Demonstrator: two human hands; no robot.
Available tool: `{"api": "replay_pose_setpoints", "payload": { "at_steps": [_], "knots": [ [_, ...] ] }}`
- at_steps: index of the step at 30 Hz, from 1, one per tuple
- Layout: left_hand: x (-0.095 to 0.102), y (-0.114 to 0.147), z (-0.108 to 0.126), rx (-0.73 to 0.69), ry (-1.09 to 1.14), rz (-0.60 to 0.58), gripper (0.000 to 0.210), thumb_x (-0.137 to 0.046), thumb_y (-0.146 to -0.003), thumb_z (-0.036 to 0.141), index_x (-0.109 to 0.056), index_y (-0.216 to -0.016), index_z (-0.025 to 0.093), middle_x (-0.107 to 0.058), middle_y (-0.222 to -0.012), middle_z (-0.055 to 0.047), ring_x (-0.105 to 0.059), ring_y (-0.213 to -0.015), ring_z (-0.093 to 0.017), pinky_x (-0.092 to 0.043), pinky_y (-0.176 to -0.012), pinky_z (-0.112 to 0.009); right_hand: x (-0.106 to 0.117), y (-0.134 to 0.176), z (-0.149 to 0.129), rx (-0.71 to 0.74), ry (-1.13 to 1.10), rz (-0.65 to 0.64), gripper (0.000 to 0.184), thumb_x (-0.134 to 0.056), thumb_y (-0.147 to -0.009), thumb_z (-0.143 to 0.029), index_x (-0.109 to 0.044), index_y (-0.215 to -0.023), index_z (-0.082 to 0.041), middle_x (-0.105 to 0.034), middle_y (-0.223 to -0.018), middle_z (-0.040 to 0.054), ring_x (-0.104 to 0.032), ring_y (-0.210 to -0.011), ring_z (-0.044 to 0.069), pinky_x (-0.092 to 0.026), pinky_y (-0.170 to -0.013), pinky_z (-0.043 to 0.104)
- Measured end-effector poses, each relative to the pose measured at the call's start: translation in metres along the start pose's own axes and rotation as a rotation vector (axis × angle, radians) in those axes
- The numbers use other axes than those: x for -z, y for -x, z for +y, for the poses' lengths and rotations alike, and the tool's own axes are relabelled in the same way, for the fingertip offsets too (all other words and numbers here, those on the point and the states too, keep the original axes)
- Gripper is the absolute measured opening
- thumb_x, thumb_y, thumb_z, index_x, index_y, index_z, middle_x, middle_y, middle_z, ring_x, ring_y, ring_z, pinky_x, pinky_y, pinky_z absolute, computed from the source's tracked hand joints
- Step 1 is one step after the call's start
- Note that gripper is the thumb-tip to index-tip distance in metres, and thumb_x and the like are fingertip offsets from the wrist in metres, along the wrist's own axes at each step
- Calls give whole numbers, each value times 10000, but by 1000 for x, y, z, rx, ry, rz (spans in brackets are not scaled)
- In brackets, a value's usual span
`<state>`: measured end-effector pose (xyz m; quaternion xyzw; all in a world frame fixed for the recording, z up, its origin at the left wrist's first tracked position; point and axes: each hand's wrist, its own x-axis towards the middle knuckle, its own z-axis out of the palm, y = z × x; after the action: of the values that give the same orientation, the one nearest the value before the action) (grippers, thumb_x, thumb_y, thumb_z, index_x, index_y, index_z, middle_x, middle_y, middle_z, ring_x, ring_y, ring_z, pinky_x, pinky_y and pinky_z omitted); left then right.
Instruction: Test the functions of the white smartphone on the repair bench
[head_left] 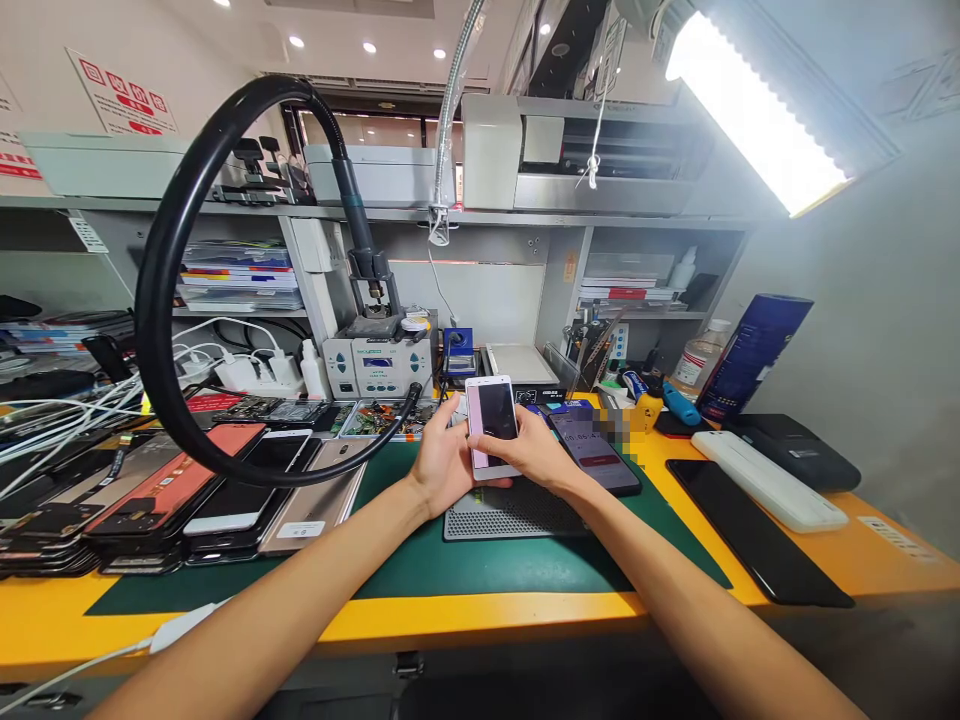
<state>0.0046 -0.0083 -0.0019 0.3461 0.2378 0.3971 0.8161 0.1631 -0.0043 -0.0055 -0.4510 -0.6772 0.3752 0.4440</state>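
Pretty bright spot tbh: a long lamp (757, 115) glares at upper right, and small round downlights (370, 47) dot the pale ceiling (330, 65). Plain greyish right wall (862, 260), whitish left wall (45, 40) with a red-lettered sign (124, 92). Grey shelving (555, 217) runs along the back of a yellow-orange counter (495, 607). Underneath it's too dark to make out much.

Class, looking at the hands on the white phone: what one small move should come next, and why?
Perhaps the right hand should lift its thumb clear: it lies across the white phone, hiding part of the screen's pale strip, while the left hand helps hold the phone.
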Motion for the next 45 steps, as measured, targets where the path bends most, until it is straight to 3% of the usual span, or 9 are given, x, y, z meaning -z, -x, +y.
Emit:
{"api": "replay_pose_setpoints", "payload": {
  "at_steps": [8,13,20,28,35,39,45],
  "knots": [
    [3,-1,-1,3,30,-5,682,-334,-983,652,-654,-1257,117,-736,-1010,-184,-711,-920,-336,-586,-780,-483,3,-1,5,-19,3,26,314,-674,-820,-402,-677,-1012,-154,-715,-969,56,-627,-858,209,-478,-770,333],
    [1,1,0,9,67,17,678,-354,-978,655,-642,-1254,107,-728,-1042,-198,-711,-910,-330,-588,-768,-488,6,-9,21,-31,-148,59,266,-564,-836,-389,-686,-919,-168,-708,-940,48,-596,-919,235,-446,-858,361],
    [1,0,0,12,49,29,689,-337,-978,664,-651,-1243,111,-730,-1026,-190,-712,-907,-328,-588,-758,-480,6,-12,23,-69,-100,82,256,-546,-822,-393,-664,-871,-172,-705,-918,46,-577,-899,233,-428,-823,347],
    [1,0,0,12,69,1,710,-339,-982,653,-633,-1320,101,-732,-1027,-190,-711,-903,-327,-581,-759,-458,1,-3,5,-66,104,53,340,-637,-821,-406,-654,-1020,-131,-683,-974,71,-613,-856,210,-459,-779,335],
    [2,-1,-1,8,20,-22,747,-316,-977,667,-626,-1346,96,-731,-1029,-193,-710,-908,-331,-575,-761,-453,1,-3,5,-65,121,53,326,-664,-825,-402,-659,-1012,-134,-693,-962,71,-622,-821,200,-472,-735,329],
    [0,0,0,10,-7,-5,735,-294,-982,659,-649,-1319,111,-735,-1006,-184,-710,-895,-330,-578,-749,-453,0,-1,0,-33,69,22,383,-769,-749,-415,-652,-1001,-153,-694,-895,42,-619,-768,188,-473,-683,308],
    [2,-1,0,9,6,-1,714,-312,-982,654,-654,-1297,113,-734,-991,-180,-712,-896,-326,-583,-751,-449,2,2,-3,-44,23,-27,460,-779,-738,-399,-634,-1101,-158,-706,-1012,70,-636,-854,211,-484,-755,335]
  ]
}}
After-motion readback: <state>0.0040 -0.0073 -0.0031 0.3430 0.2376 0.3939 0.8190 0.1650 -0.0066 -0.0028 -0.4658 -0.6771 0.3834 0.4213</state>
